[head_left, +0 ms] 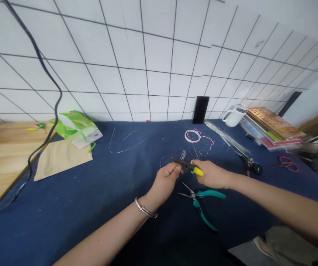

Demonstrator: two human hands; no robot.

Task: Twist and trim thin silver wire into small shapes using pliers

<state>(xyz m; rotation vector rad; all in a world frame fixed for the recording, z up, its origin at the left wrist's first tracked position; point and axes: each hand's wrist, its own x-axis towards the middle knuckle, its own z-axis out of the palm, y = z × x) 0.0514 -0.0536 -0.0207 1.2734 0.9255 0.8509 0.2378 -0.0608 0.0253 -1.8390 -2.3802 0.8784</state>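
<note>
Reached across the blue desk with left hand pinching something too small to tell and right hand curled shut; had teal pliers lying open on the near side; gripped yellow-handled tool in the right, dark head at the left fingertips; showed thin wires just beyond

Left cloth open; teal pliers, mug block right.
</note>
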